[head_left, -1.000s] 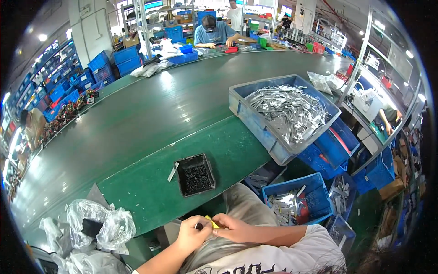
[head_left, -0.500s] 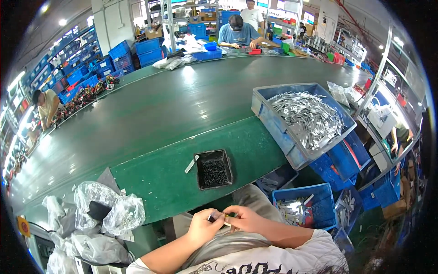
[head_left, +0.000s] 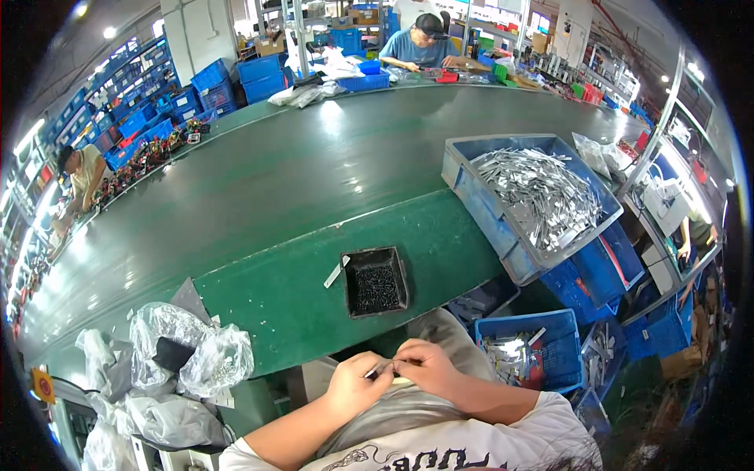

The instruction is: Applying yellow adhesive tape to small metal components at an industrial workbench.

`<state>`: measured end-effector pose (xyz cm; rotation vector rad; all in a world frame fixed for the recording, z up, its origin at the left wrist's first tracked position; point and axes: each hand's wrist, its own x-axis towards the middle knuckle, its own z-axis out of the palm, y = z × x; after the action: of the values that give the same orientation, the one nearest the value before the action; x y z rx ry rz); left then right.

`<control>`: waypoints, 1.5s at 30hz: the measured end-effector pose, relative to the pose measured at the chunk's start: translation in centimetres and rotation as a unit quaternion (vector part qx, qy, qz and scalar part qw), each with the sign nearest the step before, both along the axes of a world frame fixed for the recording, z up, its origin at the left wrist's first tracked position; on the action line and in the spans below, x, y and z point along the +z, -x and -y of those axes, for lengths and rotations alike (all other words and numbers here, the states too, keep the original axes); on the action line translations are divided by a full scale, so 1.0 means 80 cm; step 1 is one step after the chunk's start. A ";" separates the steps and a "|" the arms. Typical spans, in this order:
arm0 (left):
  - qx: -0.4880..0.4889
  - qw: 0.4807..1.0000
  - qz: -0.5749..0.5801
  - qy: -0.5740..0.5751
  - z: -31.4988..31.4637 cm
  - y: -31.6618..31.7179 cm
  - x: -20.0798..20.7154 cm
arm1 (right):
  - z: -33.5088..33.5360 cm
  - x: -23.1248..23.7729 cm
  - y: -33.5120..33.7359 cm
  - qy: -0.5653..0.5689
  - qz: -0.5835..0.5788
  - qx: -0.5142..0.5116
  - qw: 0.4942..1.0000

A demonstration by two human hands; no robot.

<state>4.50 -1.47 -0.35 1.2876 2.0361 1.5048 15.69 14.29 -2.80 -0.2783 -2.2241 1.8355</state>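
Close together over my lap, my left hand (head_left: 357, 386) and my right hand (head_left: 430, 369) are both closed, fingertips meeting. Between the left thumb and fingers shows a bit of a small dark piece, mostly covered; its kind is too hidden to name. The right fingers pinch at the same spot, and what they hold cannot be made out. Just beyond the hands, on the green worktop (head_left: 294, 306), sits a black tray (head_left: 374, 257) with many small dark screw-like parts in it. A thin pale strip (head_left: 336, 272) leans against the tray's left side.
A large blue bin (head_left: 479, 216) heaped with silvery strips stands at right. Below it are blue crates (head_left: 567, 377) with more parts. Clear plastic bags (head_left: 216, 365) lie at left. A dark conveyor belt (head_left: 259, 173) runs beyond; a person (head_left: 420, 51) works across it.
My fingertips have shifted and drawn closer together, covering more of the small pieces between them. The whole view has tilted slightly; the tray and bins stay in place.
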 end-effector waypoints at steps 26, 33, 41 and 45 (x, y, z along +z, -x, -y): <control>-0.114 0.911 0.386 0.091 -0.013 0.014 0.003 | -0.035 0.054 0.012 -0.165 -0.030 0.022 0.986; -0.114 0.945 0.296 0.082 -0.017 0.014 -0.012 | -0.040 0.055 0.016 -0.188 -0.018 0.026 0.982; -0.113 0.959 0.255 0.055 -0.018 0.010 -0.013 | -0.039 0.057 0.015 -0.218 -0.016 0.029 0.975; -0.106 0.965 0.236 0.037 -0.019 0.009 -0.014 | -0.037 0.058 0.014 -0.223 -0.014 0.023 0.974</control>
<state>3.79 0.07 -1.49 0.9651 1.5806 1.4511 14.58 17.23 1.88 -0.1131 -2.5574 1.2929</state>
